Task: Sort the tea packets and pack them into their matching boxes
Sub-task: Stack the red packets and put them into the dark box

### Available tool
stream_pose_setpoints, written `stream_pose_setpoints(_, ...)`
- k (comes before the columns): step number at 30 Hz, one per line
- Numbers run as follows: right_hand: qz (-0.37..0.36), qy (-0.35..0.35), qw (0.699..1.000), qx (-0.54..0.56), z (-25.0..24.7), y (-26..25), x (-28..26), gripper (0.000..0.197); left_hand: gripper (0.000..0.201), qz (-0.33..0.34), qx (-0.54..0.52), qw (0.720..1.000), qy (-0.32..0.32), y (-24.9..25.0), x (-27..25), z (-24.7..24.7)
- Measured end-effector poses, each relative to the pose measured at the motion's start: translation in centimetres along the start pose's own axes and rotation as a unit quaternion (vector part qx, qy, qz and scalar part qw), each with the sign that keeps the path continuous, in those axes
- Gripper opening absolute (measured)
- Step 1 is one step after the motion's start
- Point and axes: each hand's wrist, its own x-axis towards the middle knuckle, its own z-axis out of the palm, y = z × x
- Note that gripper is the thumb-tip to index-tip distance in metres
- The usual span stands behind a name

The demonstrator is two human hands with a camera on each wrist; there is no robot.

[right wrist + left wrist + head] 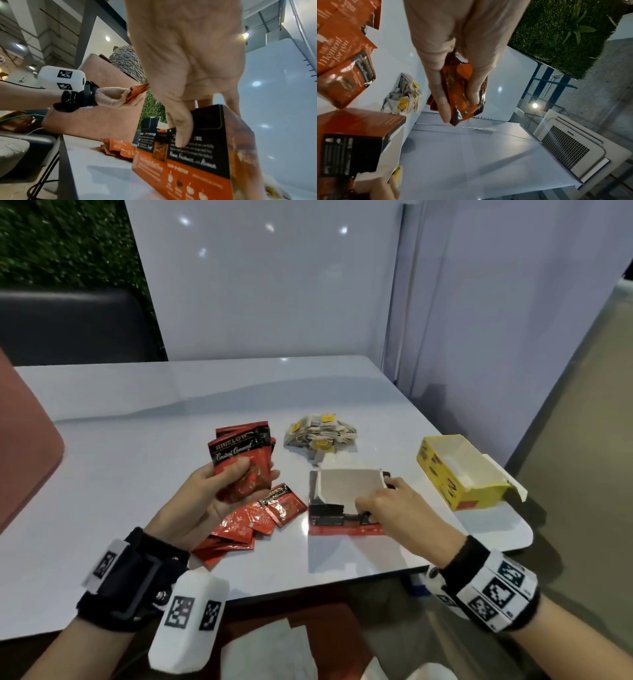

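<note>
Left hand [205,498]: grips a fan of red packets [245,462] above the tabletop [137,440].
Right hand [394,505]: clasps the open red box [346,501].

The left hand [219,494] covers the lower half of the red packets [241,460] it holds, so their number cannot be counted. Its wrist hides part of the loose red packets [246,525] lying on the desk [137,440]. The right hand [394,505] hides the near right corner of the red box [346,501], and the box's inside is too shadowed to tell what it contains. The pale tea bags [320,434] are too small to read. In the right wrist view, the box's lower edge is cut off.
</note>
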Motion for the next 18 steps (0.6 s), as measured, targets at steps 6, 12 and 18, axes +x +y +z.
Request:
stream_pose_setpoints(6, -0.054, -0.013, 0.998, -0.015, -0.8, -2.9, 1.0, 0.018, 0.069, -0.010, -0.009, 1.000, 0.016, -0.5, 0.6, -0.1)
stream_pose_setpoints(12, -0.092, -0.013, 0.995, -0.029, -0.9, -6.2, 4.8, 0.023, 0.048, 0.031, -0.018, 0.997, 0.066, -0.2, 1.1, -1.2)
stream_pose_setpoints(18, -0.095, -0.009, 0.995, -0.032, -0.8, -6.2, 6.4, 0.019, 0.019, 0.010, -0.033, 0.995, 0.089, -0.1, 1.1, -2.9)
